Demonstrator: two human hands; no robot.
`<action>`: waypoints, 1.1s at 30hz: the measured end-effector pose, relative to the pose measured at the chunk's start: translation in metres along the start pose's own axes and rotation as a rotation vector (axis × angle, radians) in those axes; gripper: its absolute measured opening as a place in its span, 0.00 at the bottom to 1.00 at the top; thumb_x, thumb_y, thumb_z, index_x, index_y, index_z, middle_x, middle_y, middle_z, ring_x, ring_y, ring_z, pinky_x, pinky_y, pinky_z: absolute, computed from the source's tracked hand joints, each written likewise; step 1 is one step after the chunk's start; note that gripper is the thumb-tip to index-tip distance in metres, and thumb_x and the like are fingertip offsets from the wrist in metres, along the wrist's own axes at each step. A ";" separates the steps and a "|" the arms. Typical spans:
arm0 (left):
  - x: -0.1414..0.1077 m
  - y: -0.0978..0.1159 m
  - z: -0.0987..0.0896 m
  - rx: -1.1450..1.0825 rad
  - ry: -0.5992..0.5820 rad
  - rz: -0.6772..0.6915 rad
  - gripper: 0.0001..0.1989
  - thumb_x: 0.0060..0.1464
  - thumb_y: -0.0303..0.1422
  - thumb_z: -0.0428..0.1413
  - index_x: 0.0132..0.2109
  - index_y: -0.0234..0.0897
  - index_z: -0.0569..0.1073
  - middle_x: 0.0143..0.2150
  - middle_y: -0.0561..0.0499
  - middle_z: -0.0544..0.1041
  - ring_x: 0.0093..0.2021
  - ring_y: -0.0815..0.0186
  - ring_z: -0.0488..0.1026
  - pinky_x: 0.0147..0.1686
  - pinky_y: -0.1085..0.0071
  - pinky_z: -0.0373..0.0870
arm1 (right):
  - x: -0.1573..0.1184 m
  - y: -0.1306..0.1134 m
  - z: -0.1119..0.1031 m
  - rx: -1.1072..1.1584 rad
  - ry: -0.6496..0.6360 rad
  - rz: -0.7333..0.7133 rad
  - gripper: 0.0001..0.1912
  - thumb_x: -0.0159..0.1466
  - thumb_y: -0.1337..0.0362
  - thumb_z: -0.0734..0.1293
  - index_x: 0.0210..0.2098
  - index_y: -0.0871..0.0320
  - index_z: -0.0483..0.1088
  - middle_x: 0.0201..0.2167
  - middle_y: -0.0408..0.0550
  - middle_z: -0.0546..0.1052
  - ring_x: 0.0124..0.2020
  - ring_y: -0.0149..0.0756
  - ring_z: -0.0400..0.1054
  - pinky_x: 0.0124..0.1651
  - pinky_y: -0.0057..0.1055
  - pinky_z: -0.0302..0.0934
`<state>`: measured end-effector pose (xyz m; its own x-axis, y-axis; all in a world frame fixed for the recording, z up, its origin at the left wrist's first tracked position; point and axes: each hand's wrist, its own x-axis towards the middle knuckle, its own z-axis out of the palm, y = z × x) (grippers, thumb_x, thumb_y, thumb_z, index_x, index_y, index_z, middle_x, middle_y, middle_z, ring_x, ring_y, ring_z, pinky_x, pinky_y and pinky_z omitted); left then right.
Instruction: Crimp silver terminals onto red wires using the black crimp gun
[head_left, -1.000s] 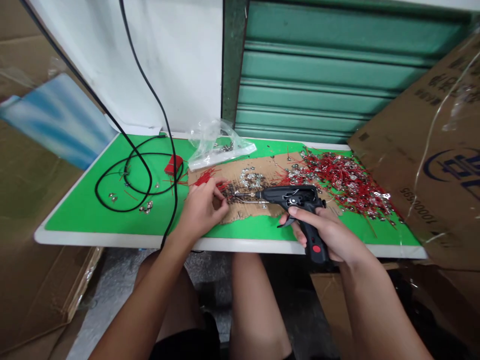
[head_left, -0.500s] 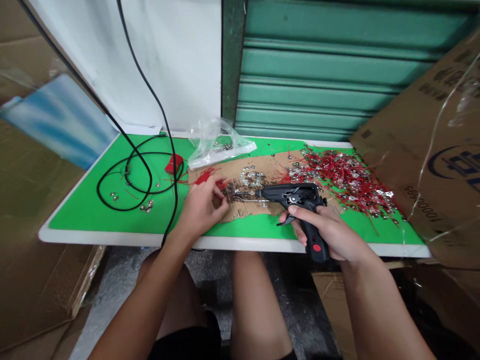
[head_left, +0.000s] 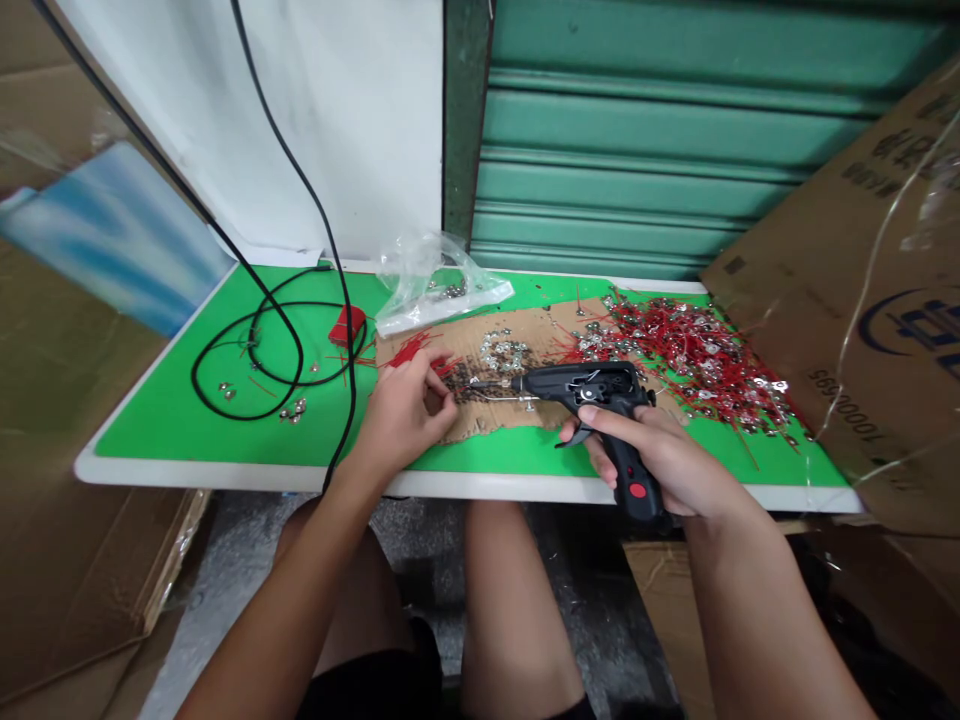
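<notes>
Black soldering gun [head_left: 611,383]: its handle lies in your right hand [head_left: 664,455], its barrel points left across the cardboard sheet [head_left: 480,418], and its metal tip sits just beside your left fingertips.
Right grip: clamped on the handle, your thumb laid along its upper part and your fingers wrapped around near the trigger; the butt, with its red button [head_left: 637,490], sticks out below your hand over the table edge.
Left grip: your left hand [head_left: 405,405] rests at the sheet's left end, thumb and forefinger curled close together; I cannot tell whether you pinch anything between them.
Red wires [head_left: 411,350]: a loose bunch just beyond your left knuckles.
Metal pieces [head_left: 502,350]: clustered on the sheet beyond the barrel.
Wired pile [head_left: 697,350]: red wires and shiny discs heaped to the right of the gun, partly on the sheet.
Plastic bag [head_left: 420,285]: behind the sheet, small metal parts in it.
Red bundle [head_left: 346,326]: left of the bag, near the hanging black cable [head_left: 324,216].
Green tabletop [head_left: 165,420]: under everything.
</notes>
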<state>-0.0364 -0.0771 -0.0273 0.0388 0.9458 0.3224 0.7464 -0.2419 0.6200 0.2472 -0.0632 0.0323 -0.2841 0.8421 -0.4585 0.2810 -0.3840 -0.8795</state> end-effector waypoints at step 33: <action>0.000 0.002 -0.001 0.009 -0.014 -0.028 0.24 0.54 0.28 0.60 0.59 0.39 0.68 0.37 0.54 0.80 0.39 0.61 0.75 0.48 0.60 0.66 | 0.000 0.004 -0.001 -0.010 0.004 -0.014 0.25 0.57 0.41 0.74 0.29 0.59 0.76 0.12 0.43 0.68 0.13 0.28 0.59 0.16 0.24 0.50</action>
<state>-0.0354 -0.0774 -0.0258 0.0274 0.9551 0.2949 0.7533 -0.2137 0.6220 0.2496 -0.0644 0.0295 -0.2845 0.8486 -0.4460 0.2864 -0.3687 -0.8843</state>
